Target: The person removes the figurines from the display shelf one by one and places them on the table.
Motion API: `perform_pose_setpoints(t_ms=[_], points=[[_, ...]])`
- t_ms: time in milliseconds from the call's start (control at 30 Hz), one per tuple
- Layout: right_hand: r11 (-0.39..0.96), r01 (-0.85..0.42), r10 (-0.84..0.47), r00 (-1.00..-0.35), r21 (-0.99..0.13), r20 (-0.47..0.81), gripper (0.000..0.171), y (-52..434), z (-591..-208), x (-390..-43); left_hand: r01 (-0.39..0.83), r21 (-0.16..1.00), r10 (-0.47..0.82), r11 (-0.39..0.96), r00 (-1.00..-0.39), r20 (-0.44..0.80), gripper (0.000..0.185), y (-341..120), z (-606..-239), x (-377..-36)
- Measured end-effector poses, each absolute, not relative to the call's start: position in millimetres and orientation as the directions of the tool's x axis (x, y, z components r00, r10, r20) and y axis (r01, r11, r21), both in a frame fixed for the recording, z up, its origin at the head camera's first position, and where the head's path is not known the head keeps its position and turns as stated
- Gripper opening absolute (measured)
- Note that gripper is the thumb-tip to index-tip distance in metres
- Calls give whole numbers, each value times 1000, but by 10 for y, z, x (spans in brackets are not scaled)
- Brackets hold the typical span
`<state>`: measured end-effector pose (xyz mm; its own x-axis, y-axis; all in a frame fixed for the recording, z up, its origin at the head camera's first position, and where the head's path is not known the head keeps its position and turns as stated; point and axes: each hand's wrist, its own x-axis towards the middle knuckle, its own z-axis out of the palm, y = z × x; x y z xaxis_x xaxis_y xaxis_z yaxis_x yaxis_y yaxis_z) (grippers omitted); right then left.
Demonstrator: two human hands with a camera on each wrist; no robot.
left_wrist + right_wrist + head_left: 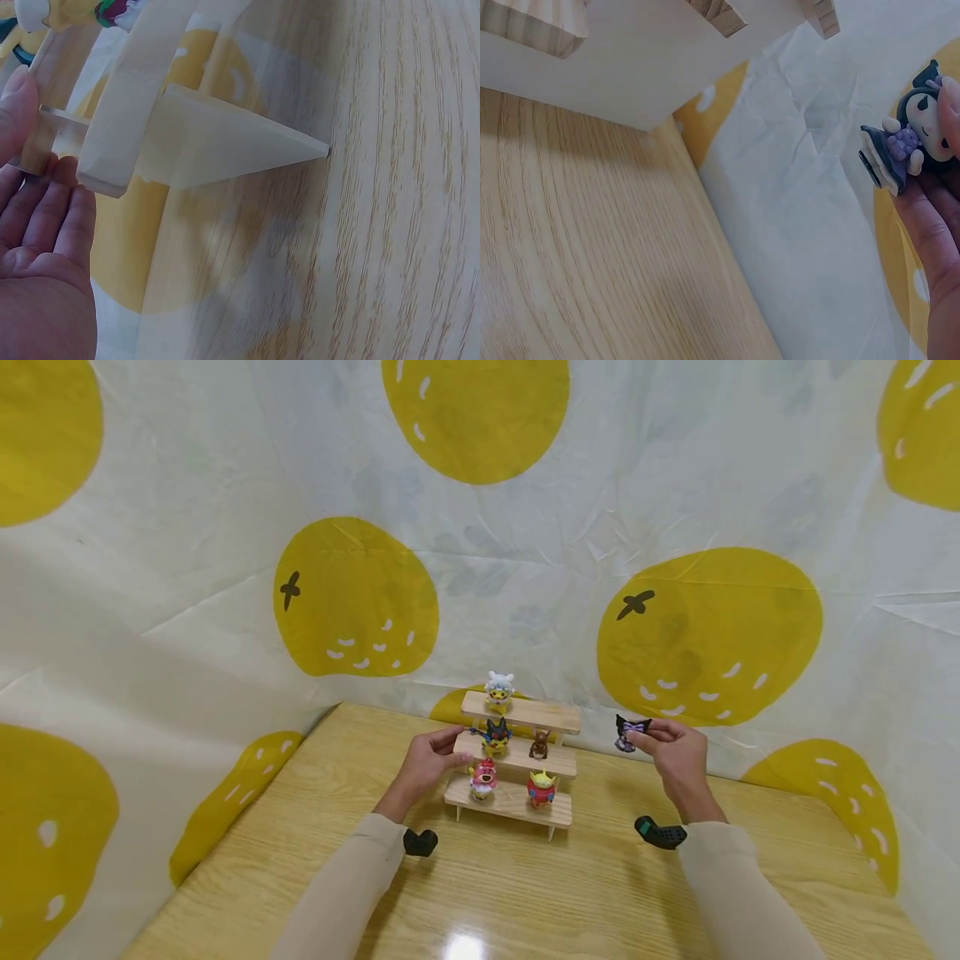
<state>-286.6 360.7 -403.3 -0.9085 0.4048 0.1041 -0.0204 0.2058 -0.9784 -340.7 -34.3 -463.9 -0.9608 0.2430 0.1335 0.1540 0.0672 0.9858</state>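
A three-tier wooden display stand point(517, 803) holds several small figurines. My left hand point(429, 763) pinches the left end of its middle shelf, thumb on top and fingers beneath, as the left wrist view shows. Right of the stand, in the air, my right hand point(678, 764) holds a figurine point(911, 142) with a black hood, white face and purple-and-black dress between thumb and fingers. On the top step is a white-hooded yellow figurine point(498, 693). The middle step bears a dark-eared yellow figurine point(496, 739) and a brown one point(539, 745); below are a pink figurine point(483, 779) and a red-and-green one point(541, 790).
The stand is on a wood-grain table point(480, 893) near its back edge. Behind hangs a pale cloth point(517, 610) printed with large yellow fruit. A clear side panel point(217, 139) supports the stand's lower shelf. Both wrists wear dark bands.
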Motion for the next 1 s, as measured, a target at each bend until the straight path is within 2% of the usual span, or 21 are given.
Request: perform_pose_setpoints(t_ms=[333,1000], points=[[176,-36,428,-897,-984,109,18,3657,-4062,-2841,168,982,253,82,-957,143,61,-349,-4640,-3394],[172,-50,424,-898,-984,119,16,3757,-4155,-2763,165,983,262,78,-955,139,61,-355,-4622,-3393]])
